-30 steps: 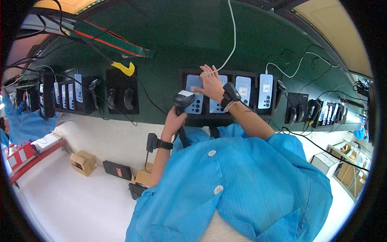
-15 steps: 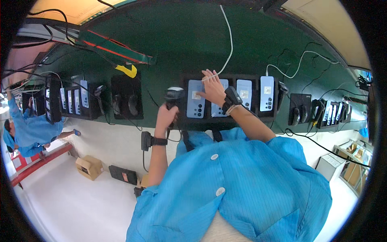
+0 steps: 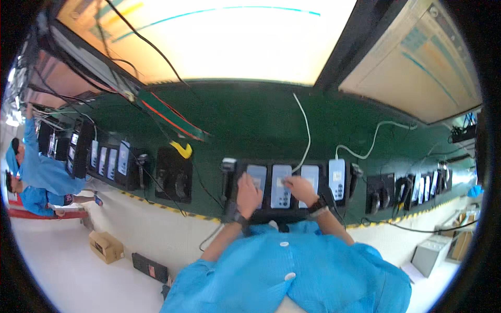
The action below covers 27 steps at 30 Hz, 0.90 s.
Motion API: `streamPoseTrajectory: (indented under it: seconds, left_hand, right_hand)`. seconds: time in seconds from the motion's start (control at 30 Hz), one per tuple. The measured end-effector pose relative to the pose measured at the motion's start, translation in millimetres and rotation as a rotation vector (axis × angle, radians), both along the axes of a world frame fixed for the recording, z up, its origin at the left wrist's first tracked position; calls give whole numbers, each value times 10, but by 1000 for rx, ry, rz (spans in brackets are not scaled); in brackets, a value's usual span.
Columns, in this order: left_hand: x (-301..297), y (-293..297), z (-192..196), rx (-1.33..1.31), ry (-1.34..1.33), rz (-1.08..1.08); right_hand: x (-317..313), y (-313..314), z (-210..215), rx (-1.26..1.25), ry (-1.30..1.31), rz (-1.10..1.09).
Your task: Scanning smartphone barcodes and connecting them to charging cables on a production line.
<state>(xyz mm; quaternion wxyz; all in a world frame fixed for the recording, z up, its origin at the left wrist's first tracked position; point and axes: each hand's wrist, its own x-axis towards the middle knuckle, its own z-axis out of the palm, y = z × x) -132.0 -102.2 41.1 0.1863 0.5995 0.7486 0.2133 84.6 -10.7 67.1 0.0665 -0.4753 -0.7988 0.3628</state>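
Several light-blue phones lie back-up in a row in a black tray (image 3: 265, 214). My left hand (image 3: 249, 196) is over the leftmost phone (image 3: 259, 172), empty, its fingers stretched toward the phone's upper part. Beside it, the second phone (image 3: 281, 201) has a white label near its middle. My right hand (image 3: 303, 190) comes across the third phone (image 3: 310, 171), with its fingers pressed together by that label. What they hold, if anything, is hidden. A white cable (image 3: 308, 136) runs down to this hand. The rightmost phone (image 3: 336, 166) stays untouched.
Left of the tray stands a barcode scanner (image 3: 228, 166); another dark device (image 3: 355, 180) is at its right. Monitors (image 3: 235, 47) rise behind the green bench (image 3: 245, 120). A yellow-tipped strap (image 3: 181, 149) hangs at left. Co-workers in blue (image 3: 49, 161) are farther left.
My left hand has let go of the barcode scanner and moved right over the leftmost phone. My right hand has drawn back, its spread fingers now together. The view has tilted up, showing the monitors.
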Motion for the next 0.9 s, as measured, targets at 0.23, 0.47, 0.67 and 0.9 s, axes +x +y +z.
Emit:
streamPoseTrajectory:
  seconds: [0.23, 0.47, 0.67, 0.9]
  left_hand:
    - [172, 224, -347, 37, -129, 299]
    - [-233, 239, -167, -36, -684, 219]
    - [-164, -171, 429, -75, -1027, 113]
    - [-212, -343, 507, -10, -1058, 98]
  right_hand:
    - [302, -40, -83, -684, 334, 10]
    - [130, 69, 283, -533, 535, -74]
    - [-358, 97, 700, -363, 866, -45]
    - [-669, -178, 807, -335, 714, -76]
